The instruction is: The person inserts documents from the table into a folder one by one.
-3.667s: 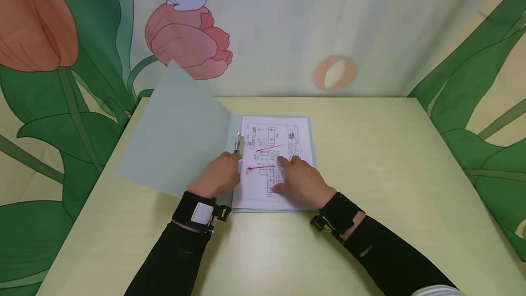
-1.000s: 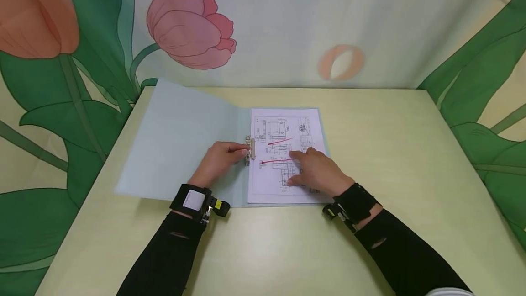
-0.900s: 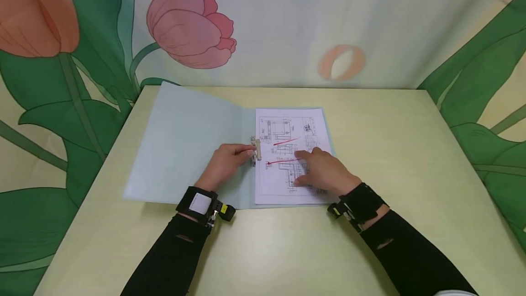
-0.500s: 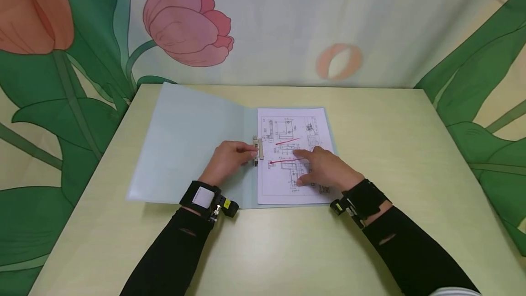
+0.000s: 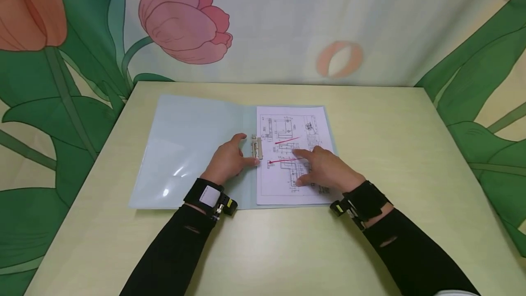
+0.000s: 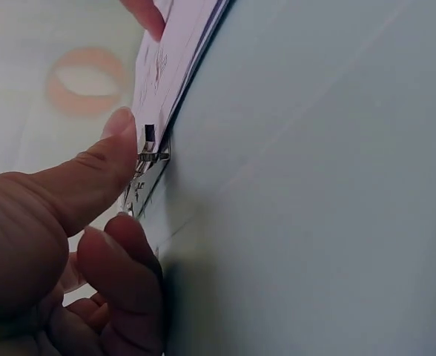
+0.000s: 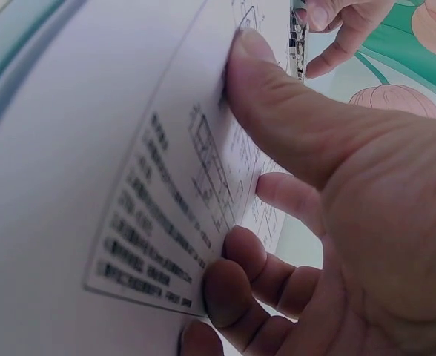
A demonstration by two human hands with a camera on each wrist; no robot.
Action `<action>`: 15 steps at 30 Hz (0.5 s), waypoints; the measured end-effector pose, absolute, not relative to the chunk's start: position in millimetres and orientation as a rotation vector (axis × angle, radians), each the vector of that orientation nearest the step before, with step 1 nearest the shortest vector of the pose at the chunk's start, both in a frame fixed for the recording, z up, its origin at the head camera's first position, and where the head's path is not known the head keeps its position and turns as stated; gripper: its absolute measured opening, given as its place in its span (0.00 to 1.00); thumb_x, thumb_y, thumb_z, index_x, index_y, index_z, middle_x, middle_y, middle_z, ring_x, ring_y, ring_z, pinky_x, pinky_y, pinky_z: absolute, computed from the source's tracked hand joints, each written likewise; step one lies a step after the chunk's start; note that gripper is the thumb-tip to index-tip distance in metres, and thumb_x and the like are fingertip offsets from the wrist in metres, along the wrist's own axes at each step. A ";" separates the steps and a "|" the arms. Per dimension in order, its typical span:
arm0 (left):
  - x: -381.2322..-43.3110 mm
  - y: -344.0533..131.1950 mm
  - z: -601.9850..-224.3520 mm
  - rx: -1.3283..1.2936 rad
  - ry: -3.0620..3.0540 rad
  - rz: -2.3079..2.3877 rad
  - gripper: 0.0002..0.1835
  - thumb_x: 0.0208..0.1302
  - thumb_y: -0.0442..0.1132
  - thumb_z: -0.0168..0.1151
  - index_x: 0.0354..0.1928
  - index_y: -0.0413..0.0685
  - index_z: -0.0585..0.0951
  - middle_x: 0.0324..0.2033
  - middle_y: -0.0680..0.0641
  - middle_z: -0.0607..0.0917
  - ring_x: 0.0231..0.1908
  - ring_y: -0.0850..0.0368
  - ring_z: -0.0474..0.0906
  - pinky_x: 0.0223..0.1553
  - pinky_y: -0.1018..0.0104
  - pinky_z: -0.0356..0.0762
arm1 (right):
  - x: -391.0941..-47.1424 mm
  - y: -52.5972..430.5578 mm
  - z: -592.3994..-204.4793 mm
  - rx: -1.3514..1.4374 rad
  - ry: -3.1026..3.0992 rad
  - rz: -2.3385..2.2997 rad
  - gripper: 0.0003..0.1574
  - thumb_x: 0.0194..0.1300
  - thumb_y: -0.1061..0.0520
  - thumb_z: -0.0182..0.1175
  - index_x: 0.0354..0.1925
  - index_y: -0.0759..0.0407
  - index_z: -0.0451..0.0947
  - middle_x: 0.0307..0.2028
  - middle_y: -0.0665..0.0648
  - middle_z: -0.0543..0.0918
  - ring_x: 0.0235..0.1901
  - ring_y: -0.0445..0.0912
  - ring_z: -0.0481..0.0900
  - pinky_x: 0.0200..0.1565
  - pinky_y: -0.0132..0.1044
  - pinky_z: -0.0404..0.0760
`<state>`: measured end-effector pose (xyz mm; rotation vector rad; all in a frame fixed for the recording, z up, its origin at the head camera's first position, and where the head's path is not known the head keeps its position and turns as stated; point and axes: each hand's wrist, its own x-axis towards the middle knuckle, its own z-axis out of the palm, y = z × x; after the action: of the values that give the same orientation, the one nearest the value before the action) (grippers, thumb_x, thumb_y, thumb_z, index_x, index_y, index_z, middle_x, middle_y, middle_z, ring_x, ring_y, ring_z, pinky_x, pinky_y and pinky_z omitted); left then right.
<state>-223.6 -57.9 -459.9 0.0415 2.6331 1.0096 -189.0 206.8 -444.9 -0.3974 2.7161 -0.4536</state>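
Note:
A pale blue folder (image 5: 185, 122) lies spread on the table, its cover turned to the left. On its right side sits a sheet of paper (image 5: 271, 188) with printed technical drawings and two red lines. A metal clip (image 5: 257, 148) spans the sheet's left edge; in the left wrist view the same clip (image 6: 147, 156) is beyond the thumb. My left hand (image 5: 228, 161) has thumb and index finger spread beside the clip, thumb tip right at its lower end. My right hand (image 5: 324, 170) rests on the sheet with fingertips and thumb apart, pressing on the drawings.
The light wooden table (image 5: 287, 255) extends around the folder. Behind it hangs a curtain (image 5: 279, 26) printed with flowers and leaves. Each wrist wears a black band with a small camera.
The left fingers, earlier pinching at the clip, have parted and spread. The folder's raised cover has sunk flatter. Folder and sheet have shifted right in view; the right hand stays on the sheet.

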 end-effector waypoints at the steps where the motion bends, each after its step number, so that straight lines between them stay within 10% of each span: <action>1: -223.6 -57.0 -459.6 0.041 2.641 0.997 0.51 0.48 0.52 0.76 0.72 0.52 0.59 0.31 0.44 0.80 0.22 0.52 0.78 0.22 0.62 0.73 | -189.0 206.8 -445.2 -0.400 2.718 -0.453 0.56 0.46 0.39 0.74 0.71 0.44 0.63 0.44 0.63 0.75 0.37 0.51 0.72 0.34 0.39 0.73; 15: -221.8 -60.9 -466.0 0.119 2.664 0.970 0.47 0.52 0.55 0.73 0.71 0.48 0.62 0.35 0.45 0.78 0.28 0.51 0.75 0.24 0.63 0.71 | -188.6 207.0 -444.7 -0.389 2.715 -0.467 0.56 0.46 0.39 0.74 0.71 0.43 0.62 0.43 0.62 0.74 0.35 0.51 0.72 0.34 0.38 0.73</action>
<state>-221.8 -60.9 -466.0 0.1193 2.6642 0.9699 -188.6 207.0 -444.7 -0.3892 2.7146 -0.4673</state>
